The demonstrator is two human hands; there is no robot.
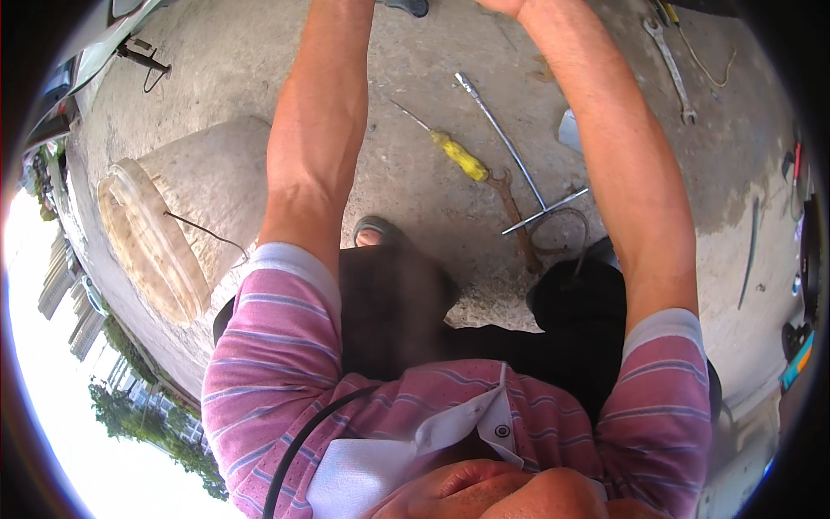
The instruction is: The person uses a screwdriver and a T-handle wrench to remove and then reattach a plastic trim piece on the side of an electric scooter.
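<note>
My left forearm runs past the top edge, so my left hand is out of view. Only a sliver of my right hand point(501, 5) shows at the top edge; its fingers and anything in them are hidden. A dark object point(402, 5) is just beside it. On the concrete below, between my arms, lie a yellow-handled screwdriver point(458, 154), a rusty open-end wrench point(516, 216), a chrome T-handle wrench point(510, 143), a thin loop of dark wire point(581, 223) and a small pale piece point(569, 130), partly behind my right arm.
A pale plastic bucket point(199, 182) lies on its side at left. A jack-like tool point(143, 59) stands by a vehicle's edge upper left. A large wrench point(668, 69) and thin cord point(718, 73) lie upper right, a dark strip point(749, 251) and several tools along the right.
</note>
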